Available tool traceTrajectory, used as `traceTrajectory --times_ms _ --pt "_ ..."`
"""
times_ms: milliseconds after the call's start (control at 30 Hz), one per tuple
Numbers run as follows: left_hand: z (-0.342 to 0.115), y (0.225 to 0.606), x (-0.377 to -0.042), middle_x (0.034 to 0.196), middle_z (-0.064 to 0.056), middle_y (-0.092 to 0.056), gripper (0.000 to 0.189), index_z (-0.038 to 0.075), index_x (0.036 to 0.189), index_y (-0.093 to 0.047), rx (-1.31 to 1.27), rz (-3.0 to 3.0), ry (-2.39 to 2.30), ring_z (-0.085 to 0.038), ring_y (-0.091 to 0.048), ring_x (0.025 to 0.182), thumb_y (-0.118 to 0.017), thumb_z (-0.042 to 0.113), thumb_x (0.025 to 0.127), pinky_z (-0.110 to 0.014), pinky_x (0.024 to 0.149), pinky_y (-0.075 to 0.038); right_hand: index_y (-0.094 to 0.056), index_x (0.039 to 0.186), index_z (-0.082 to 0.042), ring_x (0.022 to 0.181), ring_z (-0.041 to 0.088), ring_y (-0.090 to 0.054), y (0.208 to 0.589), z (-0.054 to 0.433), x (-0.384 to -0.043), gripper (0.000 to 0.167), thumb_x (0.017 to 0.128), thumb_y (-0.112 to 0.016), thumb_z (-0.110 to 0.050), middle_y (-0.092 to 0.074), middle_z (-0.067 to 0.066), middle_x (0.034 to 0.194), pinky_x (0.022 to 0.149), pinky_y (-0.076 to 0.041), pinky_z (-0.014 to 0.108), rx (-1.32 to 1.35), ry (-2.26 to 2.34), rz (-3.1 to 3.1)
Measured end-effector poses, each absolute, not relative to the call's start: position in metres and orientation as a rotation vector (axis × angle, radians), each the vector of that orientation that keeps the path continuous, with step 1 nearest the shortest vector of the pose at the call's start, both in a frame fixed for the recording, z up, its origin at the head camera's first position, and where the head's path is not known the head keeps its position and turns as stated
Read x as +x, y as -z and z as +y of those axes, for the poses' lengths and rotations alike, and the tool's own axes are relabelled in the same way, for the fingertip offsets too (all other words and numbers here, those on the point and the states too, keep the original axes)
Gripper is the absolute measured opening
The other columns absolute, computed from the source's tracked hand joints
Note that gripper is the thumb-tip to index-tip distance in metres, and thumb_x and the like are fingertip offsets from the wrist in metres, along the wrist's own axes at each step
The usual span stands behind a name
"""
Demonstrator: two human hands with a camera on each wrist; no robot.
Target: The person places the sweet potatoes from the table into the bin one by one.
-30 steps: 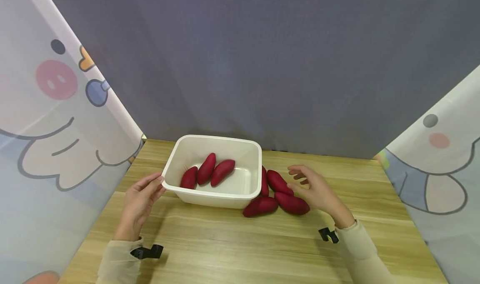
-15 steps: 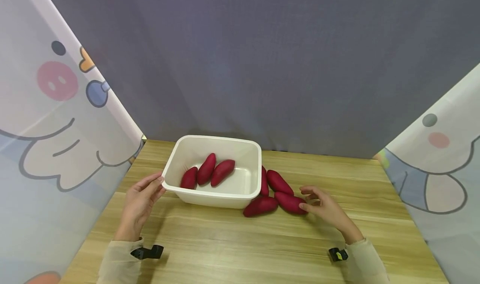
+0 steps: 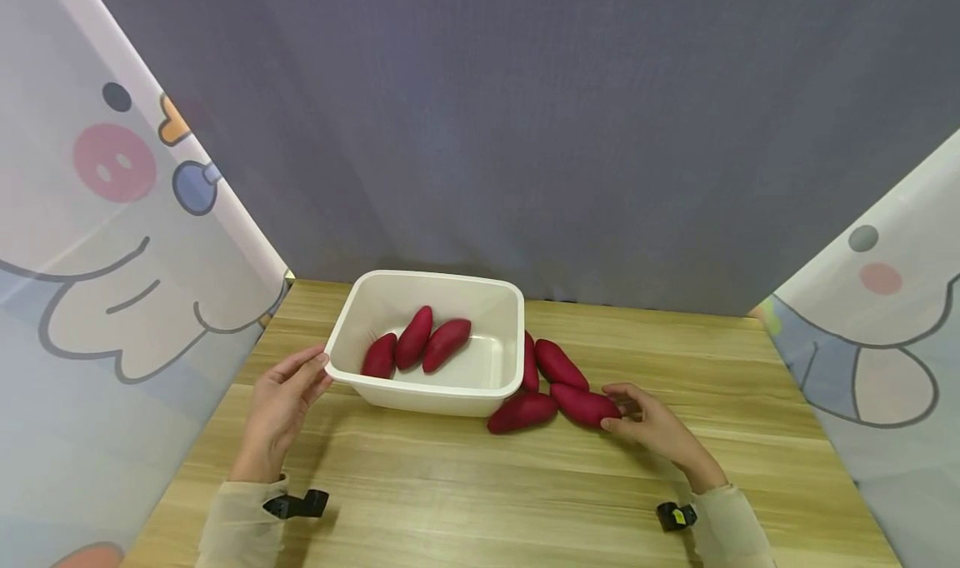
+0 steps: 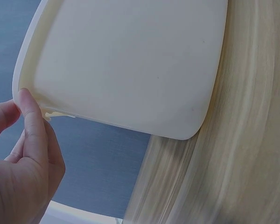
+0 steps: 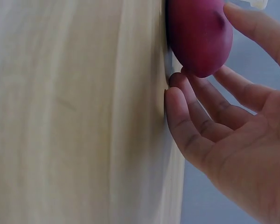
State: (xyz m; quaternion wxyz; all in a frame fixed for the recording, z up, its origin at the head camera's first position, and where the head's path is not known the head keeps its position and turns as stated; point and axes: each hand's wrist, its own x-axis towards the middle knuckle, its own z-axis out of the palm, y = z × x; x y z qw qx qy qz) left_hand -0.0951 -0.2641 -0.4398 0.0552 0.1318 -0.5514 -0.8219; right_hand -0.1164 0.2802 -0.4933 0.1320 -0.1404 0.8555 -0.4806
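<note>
My left hand (image 3: 281,406) pinches the near left corner of a white plastic tub (image 3: 420,397) by its rim; the left wrist view shows thumb and fingers (image 4: 30,126) at that edge. Three dark red sweet potatoes (image 3: 447,345) lie inside, towards the left. Several more are bunched on the table against the tub's right side. At the right end of the nearest one to my right hand, a sweet potato (image 3: 581,406), the thumb and fingers of my right hand (image 3: 652,426) close round its tip. In the right wrist view the thumb touches this sweet potato (image 5: 200,37) on one side, fingers curled by its end.
Beside it lie another sweet potato (image 3: 561,364), one at the front (image 3: 522,412), and one partly hidden behind the tub wall (image 3: 529,364). The wooden table (image 3: 450,501) meets a grey curtain (image 3: 480,135) at the back; cartoon-printed cloths hang left and right.
My right hand has moved right and nearer, from above the group to the right end of the near sweet potato, and its fingers have closed round it. The left hand stays on the rim.
</note>
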Motion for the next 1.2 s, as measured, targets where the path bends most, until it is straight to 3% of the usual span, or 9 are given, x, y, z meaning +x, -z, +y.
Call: traceTrajectory --times_ms 1200 --pt "-0.2645 0.4404 -0.0959 0.103 -0.005 -0.069 0.015 0.009 0.105 -0.078 0.385 -1.659 2.503 -0.011 -0.068 0.083 -0.072 0.003 0.093 -0.022 0.080 -0.060 -0.055 0.136 0.002 0.104 0.030 -0.061 0.4895 0.2828 -0.1159 0.051 0.093 -0.075 -0.015 -0.060 0.021 0.125 0.079 -0.058 0.027 -0.337 1.590 2.434"
